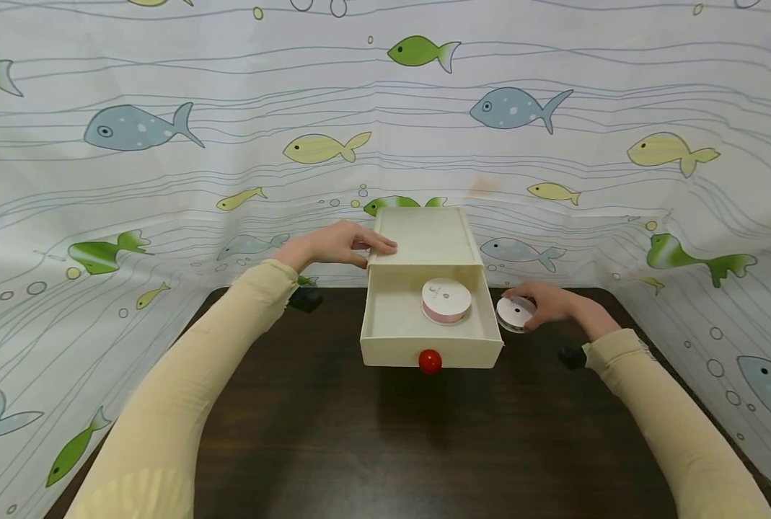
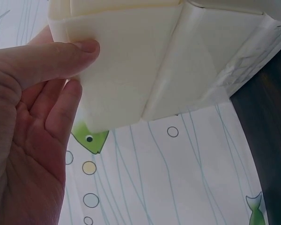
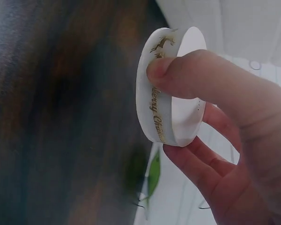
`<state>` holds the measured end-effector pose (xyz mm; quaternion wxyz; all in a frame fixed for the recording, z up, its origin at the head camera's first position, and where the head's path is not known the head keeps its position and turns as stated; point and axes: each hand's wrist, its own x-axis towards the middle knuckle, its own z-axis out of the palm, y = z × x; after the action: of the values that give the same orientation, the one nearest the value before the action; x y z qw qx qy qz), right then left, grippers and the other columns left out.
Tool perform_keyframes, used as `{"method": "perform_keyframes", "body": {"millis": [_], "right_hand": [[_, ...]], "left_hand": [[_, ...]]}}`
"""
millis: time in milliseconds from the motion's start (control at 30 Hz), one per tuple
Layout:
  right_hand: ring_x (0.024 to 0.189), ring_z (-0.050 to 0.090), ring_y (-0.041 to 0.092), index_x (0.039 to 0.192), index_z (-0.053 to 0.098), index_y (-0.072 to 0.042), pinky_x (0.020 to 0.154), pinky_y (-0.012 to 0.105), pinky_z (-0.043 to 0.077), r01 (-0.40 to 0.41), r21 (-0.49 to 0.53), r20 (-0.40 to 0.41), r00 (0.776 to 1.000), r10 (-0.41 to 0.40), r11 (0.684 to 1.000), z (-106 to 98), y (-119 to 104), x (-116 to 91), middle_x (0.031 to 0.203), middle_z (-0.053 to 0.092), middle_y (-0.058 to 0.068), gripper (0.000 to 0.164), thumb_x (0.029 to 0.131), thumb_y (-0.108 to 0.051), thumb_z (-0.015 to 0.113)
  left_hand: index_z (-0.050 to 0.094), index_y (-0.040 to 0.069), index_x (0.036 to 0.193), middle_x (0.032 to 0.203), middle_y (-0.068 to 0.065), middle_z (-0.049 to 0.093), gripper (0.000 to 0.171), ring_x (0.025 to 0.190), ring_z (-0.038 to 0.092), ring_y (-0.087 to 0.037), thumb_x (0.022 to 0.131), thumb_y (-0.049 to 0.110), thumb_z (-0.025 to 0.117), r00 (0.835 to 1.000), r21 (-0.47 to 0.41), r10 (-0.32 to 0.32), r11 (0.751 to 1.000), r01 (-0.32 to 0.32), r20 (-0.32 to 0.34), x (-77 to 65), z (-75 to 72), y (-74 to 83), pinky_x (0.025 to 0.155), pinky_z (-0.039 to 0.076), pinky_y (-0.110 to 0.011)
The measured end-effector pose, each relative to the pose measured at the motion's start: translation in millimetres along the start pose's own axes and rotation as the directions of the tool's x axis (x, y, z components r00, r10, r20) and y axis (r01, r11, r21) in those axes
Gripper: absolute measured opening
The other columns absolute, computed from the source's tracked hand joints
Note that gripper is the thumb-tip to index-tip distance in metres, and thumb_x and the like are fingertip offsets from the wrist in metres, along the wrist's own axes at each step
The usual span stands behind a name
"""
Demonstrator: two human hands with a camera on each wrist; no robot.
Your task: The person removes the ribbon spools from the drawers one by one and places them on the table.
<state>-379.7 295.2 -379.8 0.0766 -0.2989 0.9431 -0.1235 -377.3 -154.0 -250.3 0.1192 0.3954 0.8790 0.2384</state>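
A cream drawer box (image 1: 427, 234) stands at the back of the table, its drawer (image 1: 391, 310) pulled out toward me by a red round knob (image 1: 430, 361). In the drawer lies a spool of pink ribbon (image 1: 446, 299), its white face up. My left hand (image 1: 340, 243) grips the box at its left edge; in the left wrist view the thumb (image 2: 61, 58) presses on the cream wall. To the right of the drawer, my right hand (image 1: 550, 304) holds a white ribbon spool (image 3: 157, 101) between thumb and fingers. Gold lettering and a deer print run along its ribbon.
The dark wooden table (image 1: 333, 447) extends in front of the drawer. A white fish-printed sheet (image 1: 385, 108) stands behind the box and along both sides. Black wrist bands (image 1: 305, 298) show by both sleeves.
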Motion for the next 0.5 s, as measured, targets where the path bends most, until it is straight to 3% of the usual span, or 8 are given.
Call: {"method": "perform_keyframes", "body": {"millis": [233,500], "right_hand": [[0.109,0.053,0.032,0.144,0.051,-0.008,0.09,0.049,0.05,-0.13,0.088,0.087,0.989,0.122,0.988,15.9,3.6,-0.4,0.139,0.054,0.022,0.078,0.073,-0.015,0.083],[0.114,0.052,0.035,0.148,0.047,-0.009,0.093,0.052,0.049,-0.163,0.133,0.134,0.98,0.145,0.978,27.5,4.8,-0.1,0.143,0.048,0.027,0.08,0.076,-0.014,0.081]], "left_hand": [[0.062,0.022,0.136,0.151,-0.001,0.051,0.052,0.144,0.044,-0.02,0.089,0.001,0.068,1.0,0.016,0.008,1.0,-0.008,-0.006,0.6,-0.3,-0.2,0.113,0.044,-0.035],[0.063,0.022,0.135,0.151,-0.001,0.051,0.053,0.144,0.044,-0.02,0.088,-0.001,0.069,1.0,-0.008,0.004,1.0,-0.004,-0.003,0.2,0.9,0.4,0.113,0.045,-0.035]]}}
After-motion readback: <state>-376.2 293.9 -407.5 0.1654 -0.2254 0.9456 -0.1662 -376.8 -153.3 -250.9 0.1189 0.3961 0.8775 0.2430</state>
